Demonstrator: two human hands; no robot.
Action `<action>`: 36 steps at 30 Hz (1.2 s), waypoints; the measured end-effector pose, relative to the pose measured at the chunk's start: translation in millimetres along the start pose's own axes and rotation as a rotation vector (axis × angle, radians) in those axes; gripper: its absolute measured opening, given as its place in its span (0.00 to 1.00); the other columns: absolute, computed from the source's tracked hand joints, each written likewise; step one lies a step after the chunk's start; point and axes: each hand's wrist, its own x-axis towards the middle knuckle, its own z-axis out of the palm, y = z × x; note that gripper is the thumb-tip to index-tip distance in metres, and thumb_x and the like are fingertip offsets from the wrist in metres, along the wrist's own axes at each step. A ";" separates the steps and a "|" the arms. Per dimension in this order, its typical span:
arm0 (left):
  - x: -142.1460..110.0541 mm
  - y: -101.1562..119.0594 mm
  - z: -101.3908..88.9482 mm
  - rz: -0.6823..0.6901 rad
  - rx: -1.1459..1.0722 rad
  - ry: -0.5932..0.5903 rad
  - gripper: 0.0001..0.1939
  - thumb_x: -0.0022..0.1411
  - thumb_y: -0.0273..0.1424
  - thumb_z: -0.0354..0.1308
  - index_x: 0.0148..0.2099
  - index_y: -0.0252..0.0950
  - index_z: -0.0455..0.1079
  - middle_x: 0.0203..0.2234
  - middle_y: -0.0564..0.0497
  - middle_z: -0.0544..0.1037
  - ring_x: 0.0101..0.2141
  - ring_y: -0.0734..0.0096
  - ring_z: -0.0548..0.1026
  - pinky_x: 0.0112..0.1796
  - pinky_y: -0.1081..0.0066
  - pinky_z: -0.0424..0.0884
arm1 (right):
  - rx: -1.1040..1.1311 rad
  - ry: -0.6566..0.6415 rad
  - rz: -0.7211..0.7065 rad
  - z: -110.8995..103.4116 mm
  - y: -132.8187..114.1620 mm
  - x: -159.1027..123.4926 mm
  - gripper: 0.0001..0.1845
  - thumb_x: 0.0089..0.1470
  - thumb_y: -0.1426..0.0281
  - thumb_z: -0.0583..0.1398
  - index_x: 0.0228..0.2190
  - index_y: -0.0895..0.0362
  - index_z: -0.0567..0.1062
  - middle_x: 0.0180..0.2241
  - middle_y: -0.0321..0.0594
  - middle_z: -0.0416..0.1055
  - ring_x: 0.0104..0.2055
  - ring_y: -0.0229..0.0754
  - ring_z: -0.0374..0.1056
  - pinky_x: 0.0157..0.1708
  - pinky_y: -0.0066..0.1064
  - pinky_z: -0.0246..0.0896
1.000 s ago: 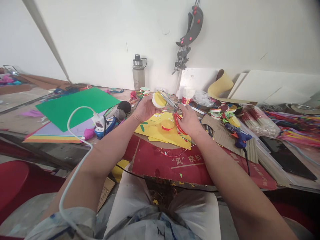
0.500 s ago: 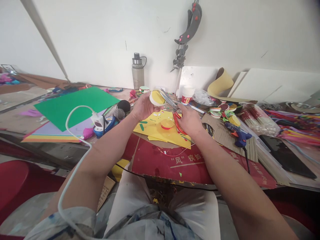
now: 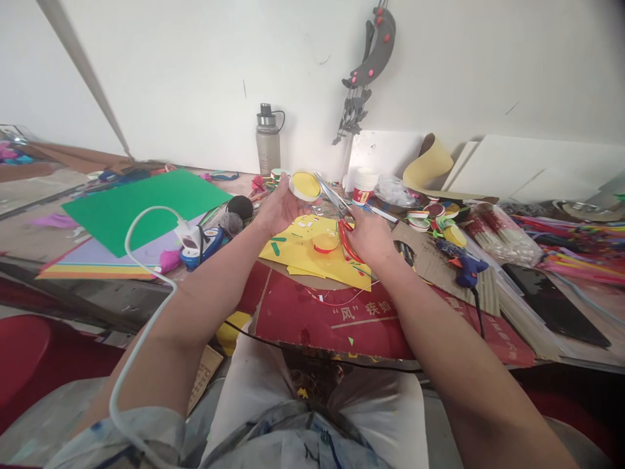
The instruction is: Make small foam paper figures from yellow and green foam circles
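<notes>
My left hand (image 3: pixel 280 208) grips a small round paper-cup base (image 3: pixel 305 186) with a white rim and a yellow face, tilted up toward me. In my right hand (image 3: pixel 368 236) is a pair of scissors (image 3: pixel 334 197) with red handles and metal blades. The blade tips point at the right edge of the cup base; whether they touch it I cannot tell. Below both hands lie yellow paper sheets (image 3: pixel 293 254) strewn with small white and green scraps. Another round cup base (image 3: pixel 325 243), yellow with a red side, sits on those sheets.
Red cardboard (image 3: pixel 312 326) covers the table's front. Paper cups (image 3: pixel 365 185) and a bottle (image 3: pixel 268 143) stand at the back. To the right are a blue glue gun (image 3: pixel 469 270) and a black phone (image 3: pixel 556 303). Green paper (image 3: pixel 141 205) and a white cable (image 3: pixel 146 326) lie left.
My left hand has turned the cup base slightly, so more of its yellow face shows. The scissors stay beside its right edge, with only a small shift.
</notes>
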 end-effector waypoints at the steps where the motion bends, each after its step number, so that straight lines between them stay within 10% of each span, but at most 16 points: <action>1: -1.3 -0.2 0.4 0.009 -0.004 0.008 0.35 0.73 0.56 0.59 0.70 0.37 0.67 0.43 0.41 0.88 0.38 0.59 0.89 0.33 0.70 0.80 | 0.007 0.001 0.003 0.5 0.7 0.4 0.22 0.70 0.68 0.55 0.58 0.60 0.79 0.47 0.59 0.85 0.48 0.61 0.80 0.44 0.40 0.65; 11: -4.0 -7.4 3.0 -0.050 0.031 0.006 0.28 0.73 0.54 0.62 0.58 0.36 0.74 0.38 0.41 0.88 0.33 0.62 0.88 0.29 0.73 0.76 | 0.184 0.142 -0.142 22.1 16.0 7.4 0.24 0.68 0.67 0.55 0.59 0.62 0.77 0.51 0.59 0.81 0.50 0.59 0.75 0.49 0.44 0.69; 36: -0.2 0.5 0.3 0.036 0.012 0.012 0.38 0.71 0.61 0.57 0.68 0.36 0.70 0.37 0.43 0.86 0.36 0.61 0.86 0.28 0.71 0.75 | 0.035 0.041 -0.022 7.1 4.7 1.5 0.21 0.70 0.66 0.55 0.56 0.57 0.81 0.43 0.56 0.85 0.44 0.59 0.79 0.42 0.41 0.66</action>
